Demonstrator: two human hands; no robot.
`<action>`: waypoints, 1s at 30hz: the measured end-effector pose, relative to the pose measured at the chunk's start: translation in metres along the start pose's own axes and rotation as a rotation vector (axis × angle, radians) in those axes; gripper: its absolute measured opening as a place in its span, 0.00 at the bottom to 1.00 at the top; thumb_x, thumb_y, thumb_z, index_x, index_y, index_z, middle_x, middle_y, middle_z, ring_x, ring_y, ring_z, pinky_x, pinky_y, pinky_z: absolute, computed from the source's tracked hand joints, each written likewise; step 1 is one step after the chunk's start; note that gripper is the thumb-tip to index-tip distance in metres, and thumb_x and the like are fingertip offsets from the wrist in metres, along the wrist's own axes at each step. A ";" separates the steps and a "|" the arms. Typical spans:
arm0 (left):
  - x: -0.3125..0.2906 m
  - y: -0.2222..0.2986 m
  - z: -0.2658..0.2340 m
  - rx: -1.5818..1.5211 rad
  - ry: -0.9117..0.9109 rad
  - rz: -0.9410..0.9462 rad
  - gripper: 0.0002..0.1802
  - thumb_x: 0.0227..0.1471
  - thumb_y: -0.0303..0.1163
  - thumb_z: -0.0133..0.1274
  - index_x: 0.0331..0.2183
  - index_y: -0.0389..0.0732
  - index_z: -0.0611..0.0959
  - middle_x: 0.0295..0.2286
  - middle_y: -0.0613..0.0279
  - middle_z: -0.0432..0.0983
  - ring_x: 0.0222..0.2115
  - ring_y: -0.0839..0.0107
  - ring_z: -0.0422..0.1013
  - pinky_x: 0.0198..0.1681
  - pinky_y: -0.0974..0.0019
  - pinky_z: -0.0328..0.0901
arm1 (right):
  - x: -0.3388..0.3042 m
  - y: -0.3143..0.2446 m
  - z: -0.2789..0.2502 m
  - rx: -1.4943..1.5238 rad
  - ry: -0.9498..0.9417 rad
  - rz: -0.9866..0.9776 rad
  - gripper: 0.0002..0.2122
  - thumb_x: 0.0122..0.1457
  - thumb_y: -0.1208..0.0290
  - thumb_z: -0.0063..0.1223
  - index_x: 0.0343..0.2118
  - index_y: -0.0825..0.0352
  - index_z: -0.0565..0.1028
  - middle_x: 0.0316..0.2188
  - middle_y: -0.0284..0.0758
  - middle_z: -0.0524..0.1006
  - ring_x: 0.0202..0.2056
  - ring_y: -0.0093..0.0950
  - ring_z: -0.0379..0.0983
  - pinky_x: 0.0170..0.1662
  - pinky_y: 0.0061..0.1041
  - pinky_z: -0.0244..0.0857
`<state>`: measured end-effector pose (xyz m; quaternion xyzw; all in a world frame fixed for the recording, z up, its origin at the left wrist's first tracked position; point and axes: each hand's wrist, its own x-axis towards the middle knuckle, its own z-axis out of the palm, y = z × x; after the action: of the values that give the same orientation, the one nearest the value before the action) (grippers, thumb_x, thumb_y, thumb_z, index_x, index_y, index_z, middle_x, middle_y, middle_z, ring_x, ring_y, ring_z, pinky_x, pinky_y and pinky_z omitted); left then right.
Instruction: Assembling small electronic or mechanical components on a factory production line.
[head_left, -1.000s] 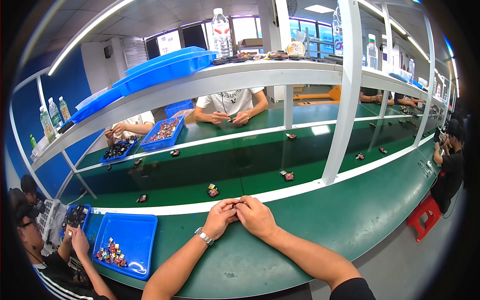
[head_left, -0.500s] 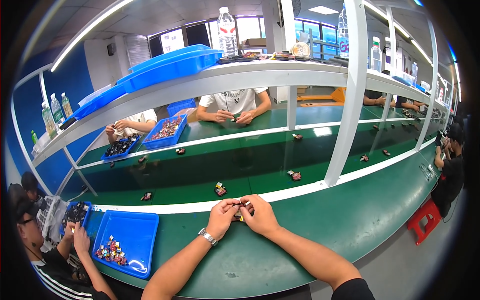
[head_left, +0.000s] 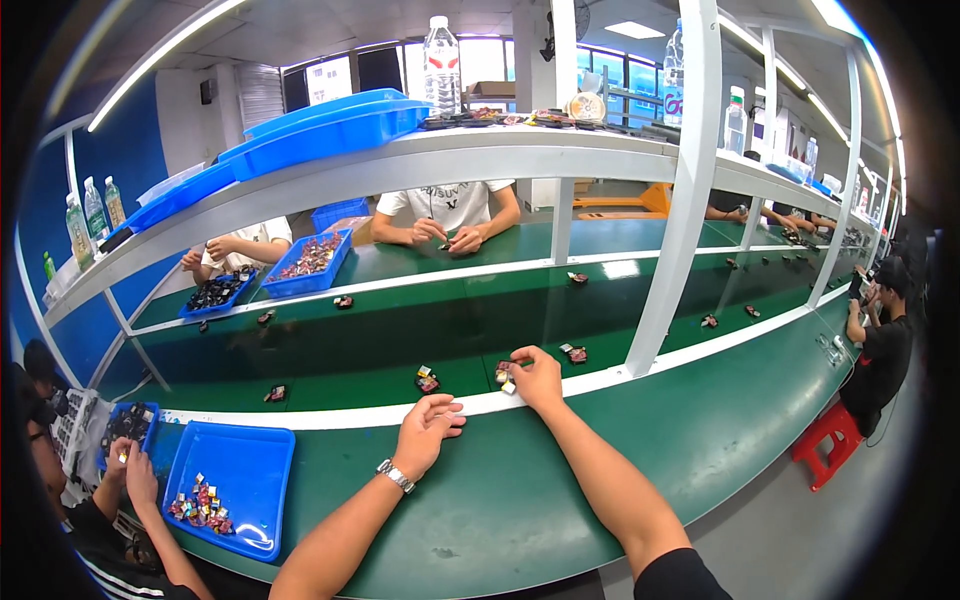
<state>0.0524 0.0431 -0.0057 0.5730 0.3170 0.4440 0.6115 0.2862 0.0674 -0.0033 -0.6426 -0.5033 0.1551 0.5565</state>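
Observation:
My right hand (head_left: 538, 377) reaches over the white rail and pinches a small dark-red electronic part (head_left: 504, 372) with a pale square piece on it, at the near edge of the green belt. Empty, with its fingers loosely stretched, my left hand (head_left: 427, 432) hovers over the green bench just short of the rail. A similar part with a yellow piece (head_left: 427, 380) lies on the belt beyond it. Another part (head_left: 573, 354) rests right of my right hand, and a darker one (head_left: 275, 394) lies farther left.
A blue tray (head_left: 283, 470) with several small parts stands left of my left arm. A white rail (head_left: 330, 417) and a slanting post (head_left: 677, 220) border the belt. Above runs a shelf (head_left: 480, 160) with bottles. Co-workers sit across and at both sides; a red stool (head_left: 828, 445) stands right.
My hands, together on one part half a second ago, have separated. The right has carried the part forward to the belt; the left has let go and opened. The view has shifted slightly.

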 end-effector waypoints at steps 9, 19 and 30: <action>-0.002 0.001 -0.009 0.008 -0.011 -0.006 0.12 0.58 0.23 0.47 0.44 0.32 0.74 0.41 0.51 0.76 0.39 0.68 0.75 0.42 0.67 0.72 | 0.020 0.021 -0.049 -0.795 0.392 0.019 0.21 0.46 0.63 0.66 0.40 0.66 0.71 0.40 0.41 0.73 0.46 0.41 0.67 0.47 0.40 0.65; 0.001 0.004 -0.013 0.091 0.010 0.002 0.11 0.58 0.24 0.47 0.43 0.32 0.74 0.38 0.52 0.77 0.35 0.69 0.76 0.37 0.68 0.72 | 0.015 0.038 -0.064 -0.665 0.374 0.073 0.24 0.47 0.69 0.64 0.47 0.70 0.68 0.36 0.40 0.77 0.41 0.42 0.71 0.44 0.42 0.65; 0.006 0.020 -0.038 -0.158 -0.167 -0.259 0.23 0.65 0.44 0.39 0.47 0.35 0.75 0.36 0.58 0.77 0.32 0.73 0.73 0.36 0.69 0.69 | -0.060 -0.058 -0.006 0.061 -0.484 -0.521 0.34 0.46 0.76 0.64 0.58 0.65 0.62 0.46 0.33 0.77 0.51 0.36 0.66 0.56 0.32 0.60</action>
<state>0.0169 0.0640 0.0098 0.5125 0.3006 0.3360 0.7308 0.2363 0.0079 0.0280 -0.4201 -0.7628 0.1707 0.4609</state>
